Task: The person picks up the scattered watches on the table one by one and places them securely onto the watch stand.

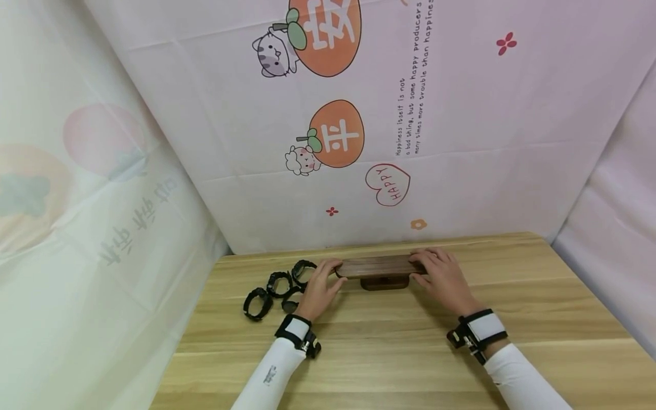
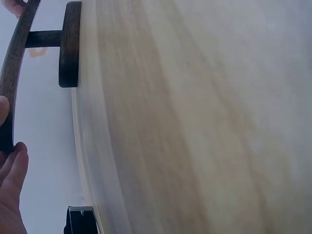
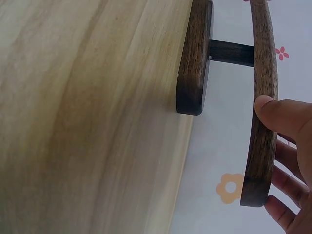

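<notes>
A dark brown wooden T-shaped stand [image 1: 376, 266] is near the table's back edge. Its slightly curved top bar [image 3: 263, 73] joins a rounded base [image 3: 193, 63] by a short post [image 3: 231, 52]. My left hand [image 1: 319, 290] holds the bar's left end between thumb and fingers. At the other end, my right hand [image 1: 445, 279] grips the bar, its thumb on the near face and fingers behind, as the right wrist view shows. The base appears to rest on the wood. Several black wristwatches [image 1: 258, 303] lie left of my left hand, one partly hidden behind it.
The light wood-grain table [image 1: 369, 364] ends at a white printed cloth wall [image 1: 461, 188] just behind the stand. Another cloth [image 1: 102, 239] hangs along the left side. In the left wrist view, one black watch [image 2: 82, 222] shows at the bottom.
</notes>
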Demonstrator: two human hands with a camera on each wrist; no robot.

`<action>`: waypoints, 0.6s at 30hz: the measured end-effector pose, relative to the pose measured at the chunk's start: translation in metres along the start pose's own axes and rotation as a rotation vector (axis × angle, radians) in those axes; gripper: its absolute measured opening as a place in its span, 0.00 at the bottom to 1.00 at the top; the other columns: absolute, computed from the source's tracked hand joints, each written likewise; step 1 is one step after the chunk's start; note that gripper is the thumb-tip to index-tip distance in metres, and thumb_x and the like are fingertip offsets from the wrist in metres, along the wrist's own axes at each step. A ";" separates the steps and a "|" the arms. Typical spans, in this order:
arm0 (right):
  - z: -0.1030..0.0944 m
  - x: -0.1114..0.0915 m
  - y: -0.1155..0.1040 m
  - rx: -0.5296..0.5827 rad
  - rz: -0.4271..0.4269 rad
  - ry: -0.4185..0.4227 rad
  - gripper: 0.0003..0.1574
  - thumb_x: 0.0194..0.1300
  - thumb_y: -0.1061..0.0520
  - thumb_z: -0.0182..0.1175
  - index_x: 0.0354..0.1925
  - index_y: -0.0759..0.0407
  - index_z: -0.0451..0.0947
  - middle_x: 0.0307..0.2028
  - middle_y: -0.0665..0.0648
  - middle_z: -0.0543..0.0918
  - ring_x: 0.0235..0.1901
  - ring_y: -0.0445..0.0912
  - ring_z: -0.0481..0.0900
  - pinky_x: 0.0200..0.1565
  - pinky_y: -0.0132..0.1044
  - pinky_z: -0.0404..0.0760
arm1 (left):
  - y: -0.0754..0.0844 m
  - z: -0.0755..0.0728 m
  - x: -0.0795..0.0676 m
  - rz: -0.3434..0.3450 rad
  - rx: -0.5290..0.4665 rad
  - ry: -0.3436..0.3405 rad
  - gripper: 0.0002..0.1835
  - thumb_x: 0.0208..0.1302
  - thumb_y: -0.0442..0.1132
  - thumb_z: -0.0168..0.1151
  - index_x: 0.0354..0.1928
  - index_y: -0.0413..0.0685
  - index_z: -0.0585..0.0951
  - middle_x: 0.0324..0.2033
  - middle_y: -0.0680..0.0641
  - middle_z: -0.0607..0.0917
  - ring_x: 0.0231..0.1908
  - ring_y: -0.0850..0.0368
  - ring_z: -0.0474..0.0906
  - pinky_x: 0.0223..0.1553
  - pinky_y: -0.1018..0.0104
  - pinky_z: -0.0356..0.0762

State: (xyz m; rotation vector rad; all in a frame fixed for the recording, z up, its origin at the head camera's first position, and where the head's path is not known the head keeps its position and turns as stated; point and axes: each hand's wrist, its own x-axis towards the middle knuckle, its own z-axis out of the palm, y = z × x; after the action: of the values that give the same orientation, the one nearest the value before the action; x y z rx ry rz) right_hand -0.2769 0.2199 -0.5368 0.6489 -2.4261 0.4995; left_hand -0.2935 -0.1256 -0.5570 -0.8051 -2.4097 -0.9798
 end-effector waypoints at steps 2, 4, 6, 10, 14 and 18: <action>-0.001 0.000 0.000 0.017 -0.001 -0.011 0.30 0.59 0.58 0.80 0.58 0.60 0.83 0.61 0.62 0.86 0.63 0.63 0.77 0.65 0.62 0.71 | -0.001 0.000 0.000 0.001 0.002 0.011 0.26 0.70 0.37 0.73 0.67 0.42 0.79 0.64 0.41 0.82 0.63 0.46 0.82 0.63 0.54 0.85; -0.003 0.000 0.001 0.038 -0.003 -0.023 0.31 0.58 0.61 0.80 0.59 0.60 0.83 0.62 0.63 0.85 0.63 0.63 0.77 0.65 0.64 0.70 | -0.001 0.000 0.000 -0.007 -0.004 0.014 0.26 0.69 0.37 0.73 0.67 0.42 0.79 0.63 0.41 0.82 0.62 0.46 0.82 0.63 0.54 0.85; -0.005 0.000 0.002 0.059 -0.011 -0.034 0.32 0.57 0.64 0.80 0.59 0.60 0.83 0.62 0.63 0.85 0.63 0.64 0.76 0.65 0.65 0.70 | 0.000 -0.001 0.000 -0.015 -0.007 0.011 0.26 0.70 0.38 0.73 0.67 0.42 0.79 0.63 0.41 0.82 0.62 0.46 0.82 0.62 0.54 0.85; -0.008 0.001 0.005 0.081 -0.030 -0.041 0.32 0.57 0.67 0.78 0.60 0.61 0.83 0.62 0.65 0.84 0.63 0.65 0.77 0.64 0.65 0.71 | 0.001 -0.004 -0.001 -0.037 -0.028 0.001 0.25 0.71 0.39 0.72 0.67 0.42 0.79 0.64 0.42 0.82 0.62 0.46 0.82 0.62 0.56 0.85; -0.009 0.001 0.008 0.064 -0.027 -0.039 0.31 0.58 0.65 0.79 0.60 0.64 0.83 0.62 0.66 0.84 0.62 0.64 0.77 0.65 0.65 0.74 | 0.001 -0.005 -0.001 -0.057 -0.055 -0.013 0.25 0.72 0.39 0.71 0.67 0.40 0.79 0.64 0.41 0.82 0.63 0.46 0.82 0.64 0.60 0.84; -0.011 0.000 0.012 0.059 0.001 -0.052 0.33 0.58 0.64 0.79 0.62 0.62 0.82 0.63 0.66 0.83 0.62 0.65 0.78 0.66 0.65 0.74 | 0.001 -0.006 -0.001 -0.085 -0.078 -0.015 0.25 0.72 0.38 0.71 0.67 0.39 0.79 0.64 0.39 0.81 0.64 0.46 0.82 0.66 0.62 0.82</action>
State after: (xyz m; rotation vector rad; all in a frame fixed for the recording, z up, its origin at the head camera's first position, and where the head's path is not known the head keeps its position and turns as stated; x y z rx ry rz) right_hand -0.2783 0.2348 -0.5308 0.6936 -2.4689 0.5629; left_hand -0.2914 -0.1299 -0.5530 -0.7450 -2.4487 -1.1107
